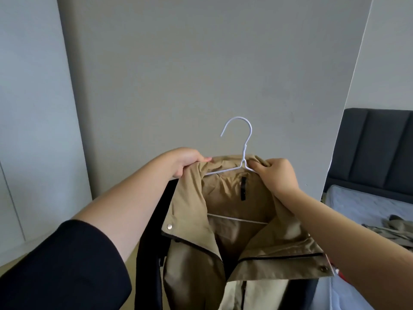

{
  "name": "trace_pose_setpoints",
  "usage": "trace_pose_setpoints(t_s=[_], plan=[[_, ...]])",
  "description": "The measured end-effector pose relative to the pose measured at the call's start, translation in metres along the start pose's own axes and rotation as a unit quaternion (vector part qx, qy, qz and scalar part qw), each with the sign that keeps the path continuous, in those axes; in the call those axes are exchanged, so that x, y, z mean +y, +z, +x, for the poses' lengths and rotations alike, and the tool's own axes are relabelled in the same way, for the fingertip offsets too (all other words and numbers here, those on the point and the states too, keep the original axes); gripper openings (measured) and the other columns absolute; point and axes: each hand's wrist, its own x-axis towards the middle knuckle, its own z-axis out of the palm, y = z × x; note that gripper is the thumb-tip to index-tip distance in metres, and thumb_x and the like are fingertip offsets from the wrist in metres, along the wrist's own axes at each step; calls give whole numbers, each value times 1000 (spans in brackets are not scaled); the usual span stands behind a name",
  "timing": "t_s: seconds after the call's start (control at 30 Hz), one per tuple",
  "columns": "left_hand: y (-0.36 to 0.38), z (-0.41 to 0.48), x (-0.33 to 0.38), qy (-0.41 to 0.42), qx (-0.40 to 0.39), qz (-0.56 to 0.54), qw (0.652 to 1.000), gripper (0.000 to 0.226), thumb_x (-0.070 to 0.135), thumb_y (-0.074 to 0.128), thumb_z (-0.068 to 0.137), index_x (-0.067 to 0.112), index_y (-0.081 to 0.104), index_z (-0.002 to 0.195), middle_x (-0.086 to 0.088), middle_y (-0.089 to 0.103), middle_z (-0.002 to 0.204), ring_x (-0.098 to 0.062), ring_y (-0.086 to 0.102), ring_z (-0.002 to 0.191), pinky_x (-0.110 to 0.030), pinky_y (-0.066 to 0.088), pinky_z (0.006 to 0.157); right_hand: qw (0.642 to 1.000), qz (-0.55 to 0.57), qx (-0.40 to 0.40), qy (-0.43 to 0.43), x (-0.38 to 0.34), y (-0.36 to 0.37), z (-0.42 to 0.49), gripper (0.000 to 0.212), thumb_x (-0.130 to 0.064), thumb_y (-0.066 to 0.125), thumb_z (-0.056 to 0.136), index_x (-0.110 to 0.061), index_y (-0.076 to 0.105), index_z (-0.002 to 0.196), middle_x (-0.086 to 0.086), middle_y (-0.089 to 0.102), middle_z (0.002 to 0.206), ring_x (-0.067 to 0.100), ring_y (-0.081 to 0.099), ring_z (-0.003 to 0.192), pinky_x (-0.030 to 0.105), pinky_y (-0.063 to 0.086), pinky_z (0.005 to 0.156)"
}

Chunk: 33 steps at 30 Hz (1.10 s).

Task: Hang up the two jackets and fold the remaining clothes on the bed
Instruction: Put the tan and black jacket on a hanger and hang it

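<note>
A: Holding what?
B: Your left hand (186, 161) and right hand (276, 175) each grip the tan jacket's (241, 220) collar on the white wire hanger (240, 151), raised before the wall (201, 63).

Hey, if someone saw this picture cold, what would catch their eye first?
First, the tan jacket held up in the centre on a white hanger, its hook free against the grey wall. The left hand and right hand grip its shoulders. At the right edge, a crumpled garment lies on the bed.
</note>
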Motion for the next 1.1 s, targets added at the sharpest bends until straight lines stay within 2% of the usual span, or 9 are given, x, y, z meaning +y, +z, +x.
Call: trace_pose_setpoints(t_s=[0.07, 0.17, 0.3, 0.37, 0.5, 0.57, 0.67, 1.0, 1.1], plan=[[4, 5, -5, 24, 63, 240, 968, 26, 34, 59, 91, 9, 63, 98, -11, 64, 87, -27, 61, 78, -32, 48, 73, 1000, 8, 8, -16, 2, 0, -2, 60, -41, 69, 78, -19, 21, 49, -4, 17, 38, 13, 18, 42, 29, 15, 47], [14, 2, -11, 155, 269, 510, 802, 21, 27, 57, 90, 16, 64, 106, -4, 64, 110, -26, 59, 103, -26, 42, 78, 1000, -3, 9, -14, 4, 2, -5, 58, -38, 66, 80, -18, 22, 48, -3, 20, 41, 16, 21, 44, 28, 17, 48], [28, 0, -24, 399, 211, 411, 792, 23, 34, 54, 92, 20, 58, 74, 3, 61, 75, -20, 56, 75, -28, 35, 61, 1000, -5, 21, -6, 8, -2, -2, 60, -35, 65, 83, -19, 20, 47, -3, 19, 41, 17, 20, 45, 28, 16, 48], [40, 0, -35, 403, 133, 461, 779, 40, 47, 59, 86, 22, 38, 63, 6, 46, 63, -16, 45, 62, -28, 29, 53, 1000, -4, 24, -4, 9, -2, -1, 58, -34, 65, 82, -18, 21, 47, -2, 19, 42, 17, 20, 46, 28, 15, 47], [47, 8, -46, 406, 188, 458, 768, 38, 40, 65, 85, 18, 39, 68, 2, 53, 66, -27, 55, 71, -30, 26, 54, 999, -9, -36, 9, 5, -3, -5, 48, -37, 67, 81, -11, 42, 49, 3, 40, 47, 17, 35, 46, 27, 29, 47], [42, 6, -52, 507, 233, 434, 707, 33, 26, 75, 78, 12, 49, 65, -5, 59, 62, -30, 57, 60, -25, 27, 52, 982, 67, -148, 92, 0, -16, -4, 43, -47, 65, 81, -6, 65, 67, 4, 66, 64, 16, 60, 59, 24, 48, 59], [39, 5, -58, 604, 293, 420, 610, 34, 15, 87, 60, 7, 54, 58, -2, 54, 50, -23, 50, 40, -17, 30, 44, 874, 246, -366, 203, -2, -38, 4, 52, -54, 46, 90, -8, 69, 97, 10, 72, 96, 23, 68, 86, 33, 54, 78], [32, 8, -54, 631, 314, 386, 595, 18, 14, 77, 71, 2, 64, 67, -7, 60, 65, -23, 60, 58, -25, 45, 43, 809, 358, -341, 317, 1, -30, 9, 35, -18, 38, 101, 0, 65, 88, 13, 72, 79, 24, 70, 66, 34, 58, 57], [28, 9, -50, 587, 312, 385, 640, 18, 14, 70, 76, 1, 65, 65, -10, 59, 62, -25, 59, 56, -27, 45, 45, 849, 233, -368, 300, 10, -15, -3, 26, -13, 45, 98, 1, 64, 88, 14, 70, 83, 24, 68, 71, 32, 54, 64]])
